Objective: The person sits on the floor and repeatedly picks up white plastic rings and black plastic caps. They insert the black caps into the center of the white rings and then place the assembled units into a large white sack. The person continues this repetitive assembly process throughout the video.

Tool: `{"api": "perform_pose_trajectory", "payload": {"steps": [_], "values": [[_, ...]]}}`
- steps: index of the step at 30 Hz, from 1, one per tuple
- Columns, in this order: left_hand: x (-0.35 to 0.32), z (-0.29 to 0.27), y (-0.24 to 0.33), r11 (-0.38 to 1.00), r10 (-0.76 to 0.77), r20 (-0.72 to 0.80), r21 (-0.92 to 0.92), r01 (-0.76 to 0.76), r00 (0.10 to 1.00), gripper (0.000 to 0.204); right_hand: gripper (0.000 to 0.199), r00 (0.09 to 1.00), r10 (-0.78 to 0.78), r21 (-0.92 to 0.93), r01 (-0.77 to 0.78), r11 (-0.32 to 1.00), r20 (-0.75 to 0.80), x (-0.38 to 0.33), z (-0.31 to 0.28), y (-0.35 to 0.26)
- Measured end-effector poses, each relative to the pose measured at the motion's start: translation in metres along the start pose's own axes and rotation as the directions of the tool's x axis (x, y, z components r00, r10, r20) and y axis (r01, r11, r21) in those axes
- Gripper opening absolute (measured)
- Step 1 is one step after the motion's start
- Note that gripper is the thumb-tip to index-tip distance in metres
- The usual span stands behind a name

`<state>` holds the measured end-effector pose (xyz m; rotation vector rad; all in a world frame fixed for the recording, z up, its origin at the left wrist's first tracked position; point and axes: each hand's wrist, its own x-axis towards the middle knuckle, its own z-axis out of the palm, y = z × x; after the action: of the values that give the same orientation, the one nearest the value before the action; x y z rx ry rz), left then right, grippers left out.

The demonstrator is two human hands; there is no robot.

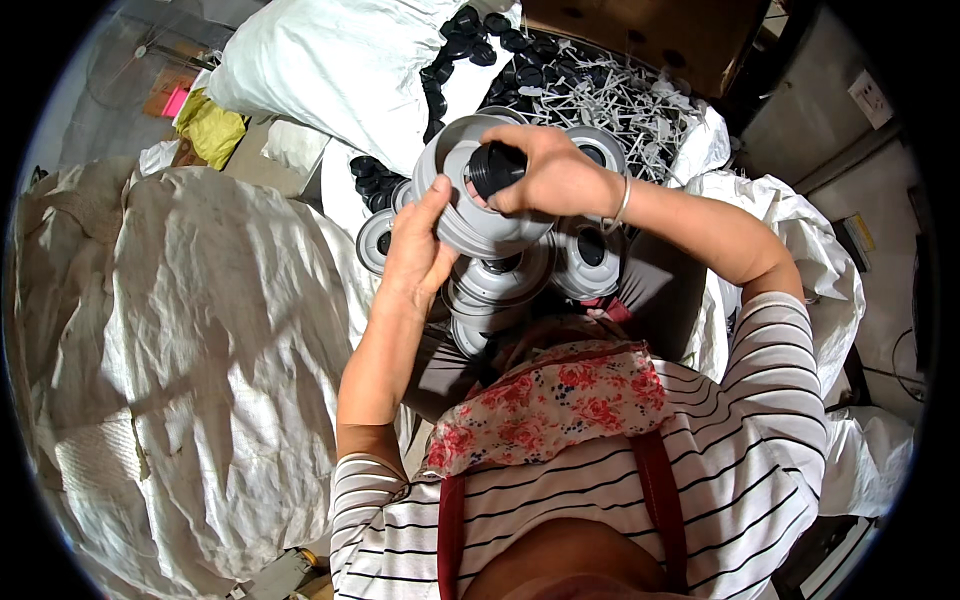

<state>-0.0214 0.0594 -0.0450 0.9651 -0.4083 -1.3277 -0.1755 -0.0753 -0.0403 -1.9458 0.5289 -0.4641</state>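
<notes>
My left hand (415, 245) grips the rim of a grey round plastic part (480, 232), thumb over its edge. The part is held tilted above my lap, its open side toward me. My right hand (560, 172) has its fingers wrapped round a black ribbed plastic cap (497, 168) at the middle of that grey part; whether the cap is seated in it I cannot tell. Beneath, more grey round parts with black centres lie on my lap, among them one grey part on the right (592, 255) and another on the left (374, 241).
Ahead lie a heap of black caps (465, 35) and a pile of thin white-grey plastic pieces (630, 105). A full white sack (330, 80) stands at the far left. Large white woven sacking (200, 370) covers the left side, and another white sack (790, 225) is on the right.
</notes>
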Motion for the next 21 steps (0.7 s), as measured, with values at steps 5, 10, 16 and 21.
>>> {"api": "perform_pose_trajectory", "payload": {"steps": [5, 10, 16, 21], "values": [[-0.004, 0.009, -0.014, 0.972, 0.163, 0.059, 0.159, -0.171, 0.985, 0.048, 0.062, 0.986, -0.121, -0.198, 0.096, 0.975, -0.117, 0.003, 0.013, 0.016], [-0.006, 0.006, -0.030, 0.724, 0.410, 0.097, 0.570, -0.388, 0.907, 0.055, 0.051, 0.980, 0.068, 0.218, -0.025, 0.976, -0.189, 0.003, 0.020, 0.015], [-0.016, 0.013, -0.034, 0.393, 0.506, 0.147, 0.838, -0.379, 0.850, 0.061, 0.045, 0.995, 0.102, 0.558, -0.089, 0.825, 0.008, 0.002, 0.016, 0.017], [-0.016, 0.005, -0.020, 0.521, 0.380, 0.213, 0.755, -0.399, 0.900, 0.058, 0.067, 0.962, -0.194, -0.065, 0.185, 0.981, -0.190, -0.010, 0.017, 0.018]]}}
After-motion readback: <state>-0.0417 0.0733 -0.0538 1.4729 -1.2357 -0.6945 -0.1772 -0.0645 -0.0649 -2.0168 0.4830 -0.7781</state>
